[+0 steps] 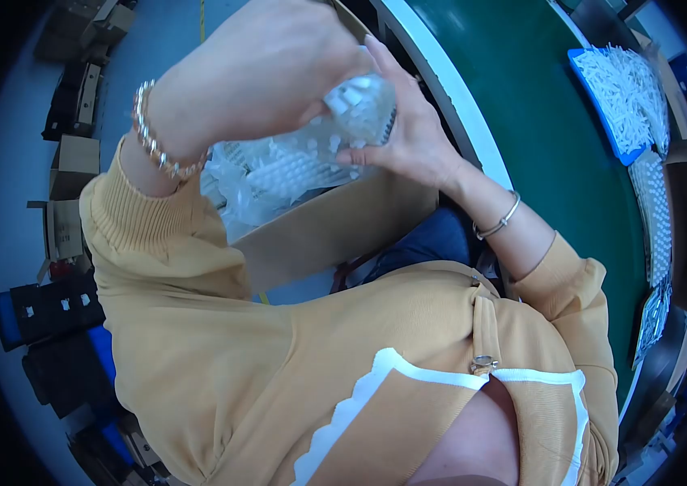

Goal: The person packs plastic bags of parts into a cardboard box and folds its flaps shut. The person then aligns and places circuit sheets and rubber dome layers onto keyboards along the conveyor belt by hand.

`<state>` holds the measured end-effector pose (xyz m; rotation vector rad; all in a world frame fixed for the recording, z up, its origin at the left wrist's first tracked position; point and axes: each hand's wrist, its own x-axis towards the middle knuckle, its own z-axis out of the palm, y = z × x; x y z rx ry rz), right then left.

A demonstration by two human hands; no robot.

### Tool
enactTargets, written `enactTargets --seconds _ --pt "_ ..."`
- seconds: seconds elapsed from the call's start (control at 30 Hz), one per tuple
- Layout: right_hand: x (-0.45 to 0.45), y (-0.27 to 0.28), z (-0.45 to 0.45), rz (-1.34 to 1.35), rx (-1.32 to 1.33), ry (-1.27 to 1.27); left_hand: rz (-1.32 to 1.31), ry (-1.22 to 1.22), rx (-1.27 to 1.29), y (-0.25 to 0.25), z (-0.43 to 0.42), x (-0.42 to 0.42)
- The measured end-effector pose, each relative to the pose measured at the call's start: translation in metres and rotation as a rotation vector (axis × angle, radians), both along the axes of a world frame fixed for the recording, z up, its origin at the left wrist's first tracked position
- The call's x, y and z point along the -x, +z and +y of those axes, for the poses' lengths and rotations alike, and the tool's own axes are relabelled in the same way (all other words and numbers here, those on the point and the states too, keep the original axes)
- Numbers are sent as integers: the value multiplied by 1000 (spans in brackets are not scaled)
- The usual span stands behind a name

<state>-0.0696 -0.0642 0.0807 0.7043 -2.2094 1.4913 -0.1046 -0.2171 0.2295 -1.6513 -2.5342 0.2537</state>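
Note:
Both hands are together over an open cardboard box (343, 223). My right hand (412, 134) wraps around a clear plastic bag (363, 109) of small white parts, its thumb below and its fingers along the far side. A dark toothed edge shows at the bag's right side. Fingers curled and slightly blurred, my left hand (287, 65) presses on the same bag from the upper left. Its fingertips are mostly hidden. Under the hands, more clear plastic bags (270, 174) of white pieces lie inside the box.
A green worktop (513, 89) with a white edge curves along the right. On it are a blue tray (614, 113) heaped with thin white pieces and packs of rows of white parts (651, 211). Cardboard boxes (76, 166) and dark bins (52, 308) stand on the left floor.

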Motion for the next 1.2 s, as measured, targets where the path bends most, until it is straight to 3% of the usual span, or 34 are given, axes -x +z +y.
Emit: enactTargets --seconds 0.03,0.07,0.1,0.13,0.23,0.27,0.3,0.33,0.4,0.43,0.47,0.5,0.6,0.67,0.73,0.77,0.97,1.07,1.2 --pt "3 1 2 3 1 -3 33 -70 -5 5 7 1" --pt "6 2 4 -170 77 96 67 -139 -12 11 15 2" --pt "9 2 6 -343 151 196 68 -140 -13 18 23 2" --pt "12 -3 3 -297 256 157 116 -40 74 25 32 2" --pt "11 -1 11 -463 438 55 104 34 -127 21 33 5" --pt "14 -3 16 -445 556 47 74 -20 -431 14 29 7" --pt "14 -6 21 -439 555 44 188 40 -506 10 17 2" --pt "16 -9 28 -453 743 30 293 109 -582 6 6 -3" --pt "17 -1 43 -475 1052 -6 21 30 -825 -18 -12 3" --pt "17 6 54 -431 1041 -40 -32 141 -853 -36 -20 1" --pt "17 12 66 -442 1225 -44 -100 241 -881 -56 -26 -5" --pt "15 16 82 -435 1414 -52 -145 356 -810 -70 -31 -13" --pt "-7 41 144 -274 1578 16 -213 502 -556 -134 -49 -25" --pt "-30 57 182 -149 1599 -15 -374 584 -345 -159 -51 -34" --pt "-49 70 226 -79 1505 -104 -419 457 -351 -175 -41 -36" --pt "-59 76 240 -43 1462 -299 -424 419 -351 -175 -31 -33" --pt "-95 86 327 112 1303 -680 -349 500 -204 -164 14 -33" --pt "-112 78 399 316 1339 -554 -308 497 -232 -167 17 -33" --pt "-129 40 464 508 1553 -595 -312 529 -162 -176 21 -40"
